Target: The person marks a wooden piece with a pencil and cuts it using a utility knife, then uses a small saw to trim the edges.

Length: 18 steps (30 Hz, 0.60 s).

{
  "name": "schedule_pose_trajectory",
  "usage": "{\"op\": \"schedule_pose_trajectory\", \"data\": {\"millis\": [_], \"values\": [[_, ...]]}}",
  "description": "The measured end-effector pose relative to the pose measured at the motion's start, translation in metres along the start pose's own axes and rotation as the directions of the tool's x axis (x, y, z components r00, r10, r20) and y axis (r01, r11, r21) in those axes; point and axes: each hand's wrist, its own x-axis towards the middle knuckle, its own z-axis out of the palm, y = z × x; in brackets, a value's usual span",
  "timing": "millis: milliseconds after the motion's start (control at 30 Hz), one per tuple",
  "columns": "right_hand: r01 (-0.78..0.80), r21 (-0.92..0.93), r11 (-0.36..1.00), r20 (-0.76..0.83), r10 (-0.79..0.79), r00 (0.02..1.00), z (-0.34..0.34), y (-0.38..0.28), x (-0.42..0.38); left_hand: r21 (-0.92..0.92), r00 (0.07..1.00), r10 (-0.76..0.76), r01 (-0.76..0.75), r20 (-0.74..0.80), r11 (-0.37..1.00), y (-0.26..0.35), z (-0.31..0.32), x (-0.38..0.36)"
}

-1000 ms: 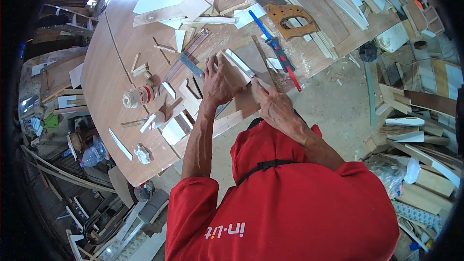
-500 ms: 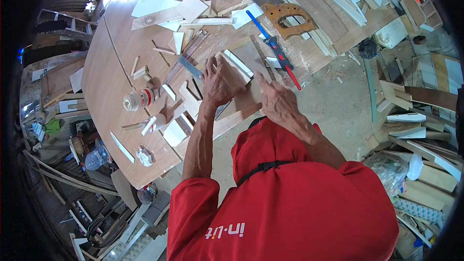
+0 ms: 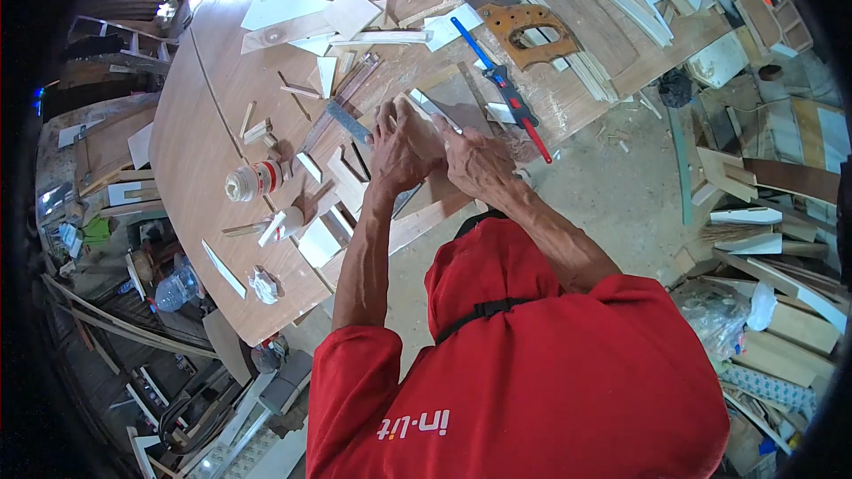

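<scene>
My left hand [image 3: 401, 149] is on a pale wooden piece [image 3: 412, 107] at the table's near edge, fingers bent over its top. A white strip [image 3: 433, 108] runs along the far side of that piece. Beside it, my right hand [image 3: 479, 162] has its bent fingers against the strip's near end. Whether something small is pinched there I cannot make out. A grey metal ruler or blade [image 3: 348, 123] lies just left of my left hand. Beyond my right hand lies a blue and red bar clamp [image 3: 507, 93], with a wooden-handled saw [image 3: 529, 35] farther back.
An open jar [image 3: 254, 181] and a white bottle [image 3: 282, 225] stand on the wooden table [image 3: 191, 160] at left, near crumpled paper [image 3: 264, 286]. Offcuts and long strips cover its far side. Wood scraps [image 3: 750, 217] crowd the floor at right.
My right hand has moved left and in, from above the board to the end of the white strip. My left hand has stayed on the wooden piece.
</scene>
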Motion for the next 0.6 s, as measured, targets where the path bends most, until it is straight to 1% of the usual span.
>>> {"op": "schedule_pose_trajectory", "data": {"millis": [133, 200, 333, 400, 433, 500, 600], "values": [[0.006, -0.006, 1.0, 0.024, -0.006, 1.0, 0.001, -0.002, 0.0, -0.005, 1.0, -0.028, 0.028, 0.013, 1.0, 0.001, -0.001, 0.001], [0.021, -0.054, 0.998, 0.083, -0.017, 0.996, 0.0, -0.003, -0.001, 0.0, 1.0, -0.021, 0.021, 0.008, 1.0, 0.001, -0.001, 0.0], [0.005, -0.1, 0.995, 0.09, 0.005, 0.996, 0.003, -0.007, -0.004, 0.007, 0.999, -0.041, 0.041, 0.002, 0.999, 0.007, -0.005, 0.001], [0.007, -0.084, 0.996, 0.075, 0.0, 0.997, 0.003, -0.004, -0.009, 0.008, 0.997, -0.061, 0.06, 0.047, 0.998, 0.009, -0.009, 0.0], [0.009, -0.087, 0.996, 0.073, -0.002, 0.997, 0.005, -0.002, -0.012, 0.007, 0.997, -0.059, 0.059, 0.044, 0.998, 0.007, -0.006, 0.001], [0.059, -0.088, 0.994, 0.011, -0.059, 0.998, 0.008, 0.003, -0.02, 0.026, 1.0, -0.018, 0.019, -0.007, 0.999, 0.003, 0.0, 0.001], [0.025, -0.053, 0.998, 0.058, -0.022, 0.998, 0.005, 0.008, -0.03, -0.002, 1.0, -0.01, 0.01, -0.011, 1.0, 0.0, 0.002, 0.001]]}}
